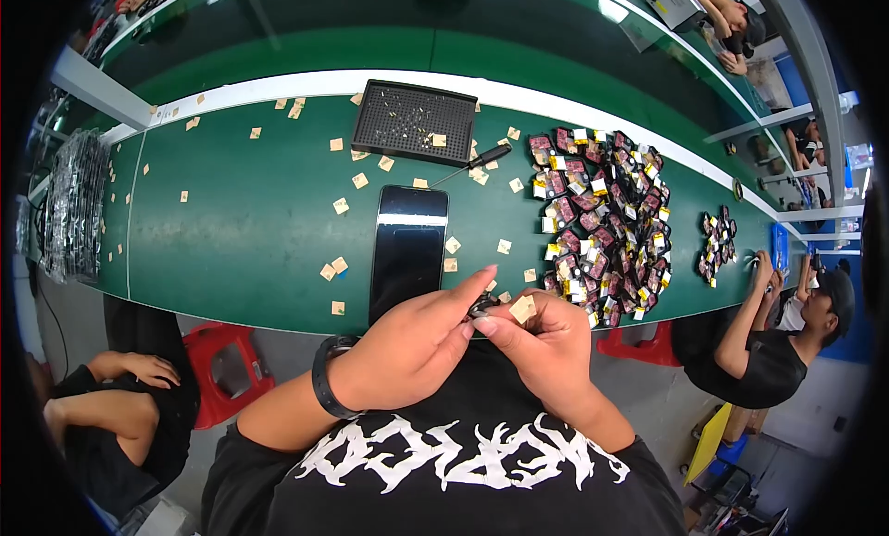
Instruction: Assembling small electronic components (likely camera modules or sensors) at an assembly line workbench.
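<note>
Just past the table's near edge, my left hand [412, 341] and my right hand [548, 346] meet in front of my body. Between their fingertips is a small black part [482, 304], mostly covered by the fingers. My left hand is closed around its left side, and my right thumb presses against it from the right. A small beige paper square [523, 309] shows at my right index finger; whether it is stuck there or pinched cannot be made out. Beyond my left hand lies a glossy black slab like a phone [407, 249].
A screwdriver [491, 155] lies beside a black perforated tray [412, 119] holding tiny pieces. To the right spreads a large pile of small black devices [607, 226], with a smaller pile [717, 244] beyond. Beige squares dot the green table [250, 212]. People sit on both sides.
</note>
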Tool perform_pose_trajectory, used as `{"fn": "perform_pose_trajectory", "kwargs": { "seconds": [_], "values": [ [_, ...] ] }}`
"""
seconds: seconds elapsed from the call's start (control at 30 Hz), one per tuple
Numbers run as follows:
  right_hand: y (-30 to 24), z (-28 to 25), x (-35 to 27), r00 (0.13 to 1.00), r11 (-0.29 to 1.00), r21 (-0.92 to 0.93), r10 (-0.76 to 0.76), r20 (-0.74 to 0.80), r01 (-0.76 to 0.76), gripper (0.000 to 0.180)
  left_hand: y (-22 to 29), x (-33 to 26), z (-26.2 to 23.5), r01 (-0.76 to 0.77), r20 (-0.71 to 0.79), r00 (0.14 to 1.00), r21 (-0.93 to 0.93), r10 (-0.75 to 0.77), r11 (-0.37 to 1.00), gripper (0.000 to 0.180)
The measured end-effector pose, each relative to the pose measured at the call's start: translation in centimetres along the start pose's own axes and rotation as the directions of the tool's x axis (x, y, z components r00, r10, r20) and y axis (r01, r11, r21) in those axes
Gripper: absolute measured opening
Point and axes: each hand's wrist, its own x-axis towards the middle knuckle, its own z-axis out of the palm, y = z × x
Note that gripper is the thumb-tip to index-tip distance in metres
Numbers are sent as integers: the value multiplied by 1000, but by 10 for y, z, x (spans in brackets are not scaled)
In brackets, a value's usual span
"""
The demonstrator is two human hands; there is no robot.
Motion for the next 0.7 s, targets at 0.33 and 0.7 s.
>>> {"fn": "perform_pose_trajectory", "kwargs": {
  "seconds": [0.33, 0.7],
  "values": [
    [5, -2, 15, 998, 989, 138, 59, 30, -62, 23, -9, -4, 1, -31, 1, 1000, -46, 31, 998, 61],
    [7, -36, 10, 981, 922, 338, 169, 92, -191, 19, 1, -2, -8, 403, -22, 873, -527, -486, 748, 46]
  ]
}}
